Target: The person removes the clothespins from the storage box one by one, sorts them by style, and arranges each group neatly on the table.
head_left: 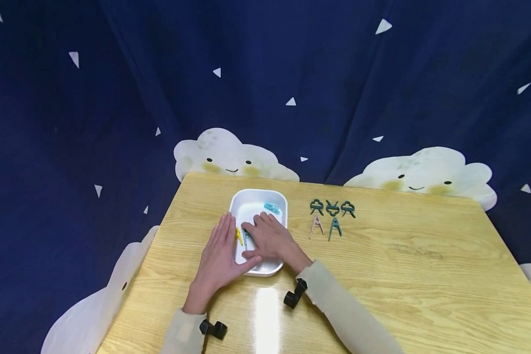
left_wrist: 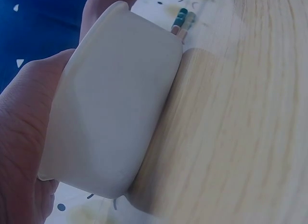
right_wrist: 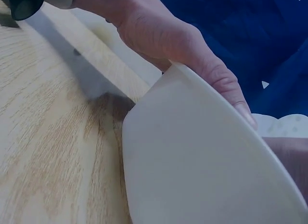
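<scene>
A white plastic tub (head_left: 258,195) stands on the table. My left hand (head_left: 219,250) lies along its left rim, fingers straight, thumb reaching over the front corner; the left wrist view shows it beside the tub's outer wall (left_wrist: 110,103). My right hand (head_left: 270,238) reaches over the right rim into the tub, thumb and index finger spread apart. Between them lies a dark teal clothespin (head_left: 246,240), with the index fingertip right at its upper end. A yellow clothespin (head_left: 239,236) is just left of it. Light blue clothespins (head_left: 272,208) lie near the tub's far right corner.
Right of the tub, three dark green clips (head_left: 332,208) form a row on the wooden table (head_left: 402,265). Below them lie a pink clothespin (head_left: 316,225) and a teal clothespin (head_left: 335,228). A dark blue curtain (head_left: 265,88) with clouds hangs behind the table.
</scene>
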`<action>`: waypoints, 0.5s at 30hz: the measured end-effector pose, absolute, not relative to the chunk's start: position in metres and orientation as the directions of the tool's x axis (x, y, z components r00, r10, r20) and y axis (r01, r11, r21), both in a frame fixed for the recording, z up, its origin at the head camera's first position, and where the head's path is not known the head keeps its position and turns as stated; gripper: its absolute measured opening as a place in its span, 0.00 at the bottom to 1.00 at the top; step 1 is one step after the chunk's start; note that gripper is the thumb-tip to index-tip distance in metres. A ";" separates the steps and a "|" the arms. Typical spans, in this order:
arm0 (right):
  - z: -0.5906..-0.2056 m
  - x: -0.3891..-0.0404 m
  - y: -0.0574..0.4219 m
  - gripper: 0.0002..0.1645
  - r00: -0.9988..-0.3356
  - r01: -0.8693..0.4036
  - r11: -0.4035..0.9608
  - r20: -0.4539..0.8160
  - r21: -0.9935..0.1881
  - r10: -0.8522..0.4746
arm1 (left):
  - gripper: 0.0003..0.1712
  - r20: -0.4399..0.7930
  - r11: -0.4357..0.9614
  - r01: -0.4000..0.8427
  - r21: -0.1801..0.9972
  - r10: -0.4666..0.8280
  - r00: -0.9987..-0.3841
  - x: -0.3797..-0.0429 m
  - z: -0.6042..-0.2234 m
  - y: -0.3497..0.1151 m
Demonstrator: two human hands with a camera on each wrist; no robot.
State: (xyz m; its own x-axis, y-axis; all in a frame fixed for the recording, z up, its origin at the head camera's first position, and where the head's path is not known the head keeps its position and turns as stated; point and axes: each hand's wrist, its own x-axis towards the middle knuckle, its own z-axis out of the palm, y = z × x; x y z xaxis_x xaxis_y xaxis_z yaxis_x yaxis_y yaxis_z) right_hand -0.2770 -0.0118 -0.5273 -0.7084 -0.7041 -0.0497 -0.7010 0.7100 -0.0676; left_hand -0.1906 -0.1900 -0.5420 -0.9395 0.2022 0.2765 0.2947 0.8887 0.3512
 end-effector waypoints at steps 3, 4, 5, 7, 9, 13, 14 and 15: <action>-0.527 -0.277 -0.011 0.53 -0.704 -0.705 0.705 -0.038 -0.075 -0.709 | 0.74 0.280 0.892 0.290 0.347 0.197 -0.940 -0.190 -0.544 -0.190; -0.527 -0.277 -0.011 0.54 -0.705 -0.705 0.705 -0.035 -0.078 -0.709 | 0.74 0.285 0.892 0.292 0.346 0.196 -0.938 -0.190 -0.544 -0.190; -0.528 -0.277 -0.011 0.54 -0.706 -0.704 0.706 -0.030 -0.080 -0.708 | 0.74 0.288 0.891 0.293 0.345 0.196 -0.937 -0.190 -0.545 -0.190; -0.528 -0.278 -0.011 0.55 -0.710 -0.700 0.709 -0.022 -0.086 -0.704 | 0.73 0.297 0.890 0.298 0.346 0.197 -0.934 -0.191 -0.545 -0.190; -0.528 -0.279 -0.011 0.53 -0.714 -0.696 0.711 -0.012 -0.096 -0.700 | 0.73 0.304 0.887 0.304 0.348 0.200 -0.932 -0.192 -0.545 -0.190; -0.529 -0.280 -0.010 0.46 -0.718 -0.692 0.715 0.002 -0.098 -0.696 | 0.73 0.303 0.886 0.306 0.349 0.203 -0.931 -0.192 -0.544 -0.190; -0.530 -0.280 -0.010 0.44 -0.718 -0.693 0.715 0.004 -0.096 -0.696 | 0.73 0.301 0.886 0.305 0.350 0.203 -0.932 -0.192 -0.544 -0.190; -0.530 -0.280 -0.010 0.43 -0.719 -0.693 0.715 0.006 -0.093 -0.695 | 0.73 0.299 0.886 0.305 0.351 0.203 -0.933 -0.192 -0.544 -0.190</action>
State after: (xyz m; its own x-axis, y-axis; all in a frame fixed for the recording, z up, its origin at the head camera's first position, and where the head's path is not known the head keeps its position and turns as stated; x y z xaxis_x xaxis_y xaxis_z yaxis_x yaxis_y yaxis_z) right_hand -0.2800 -0.0098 -0.5299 -0.7188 -0.6952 0.0060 -0.6926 0.7153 -0.0929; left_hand -0.1918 -0.1897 -0.5439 -0.9325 0.2025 0.2990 0.3047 0.8855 0.3507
